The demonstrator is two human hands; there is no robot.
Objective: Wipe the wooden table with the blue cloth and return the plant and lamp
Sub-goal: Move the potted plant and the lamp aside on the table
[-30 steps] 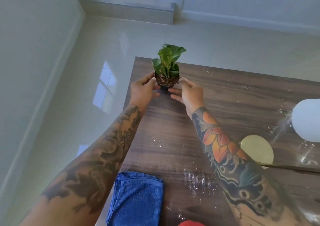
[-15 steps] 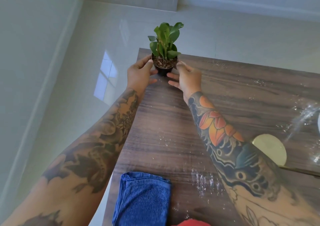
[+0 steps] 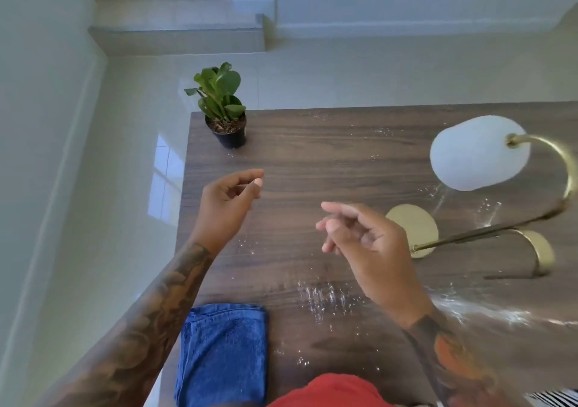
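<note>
A small green plant (image 3: 223,106) in a black pot stands upright at the far left corner of the wooden table (image 3: 328,162). My left hand (image 3: 228,203) hovers above the table well short of the pot, fingers loosely curled, holding nothing. My right hand (image 3: 366,247) hangs over the middle of the table, fingers apart and empty. The lamp (image 3: 478,153), with a white shade, a curved brass arm and a round brass base, stands at the right. A folded blue cloth (image 3: 222,353) lies at the near left edge. White specks and streaks mark the wood.
Pale glossy floor tiles (image 3: 125,188) lie beyond the table's left and far edges. A low step (image 3: 175,37) runs along the far wall. Red fabric (image 3: 328,391) shows at the bottom edge, close to me.
Both hands have let go of the pot and drawn back toward me. The plant now stands alone at the far left corner. The view has shifted, bringing the lamp into sight.
</note>
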